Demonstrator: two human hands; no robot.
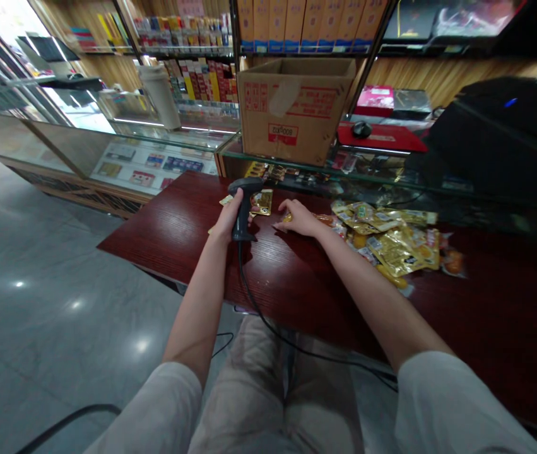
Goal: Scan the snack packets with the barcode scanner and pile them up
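Observation:
My left hand (227, 217) is wrapped around the handle of a dark barcode scanner (242, 211), which stands upright over the dark red table. From its base a black cable (249, 293) runs down toward my lap. Just beyond the scanner lies a gold foil packet (263, 200), partly covered by it. My right hand (300, 218) hovers low over the table to the right of that packet, fingers curled; a small yellowish bit shows at the fingertips, too small to name. Behind my right forearm is a pile of gold snack packets (395, 243).
A large open cardboard box (291, 116) stands on the glass counter past the table. A black mouse (361, 130) sits on a red pad (386, 140) to its right. A pale tumbler (160, 94) is on the left glass case (140, 164). Stocked shelves line the back.

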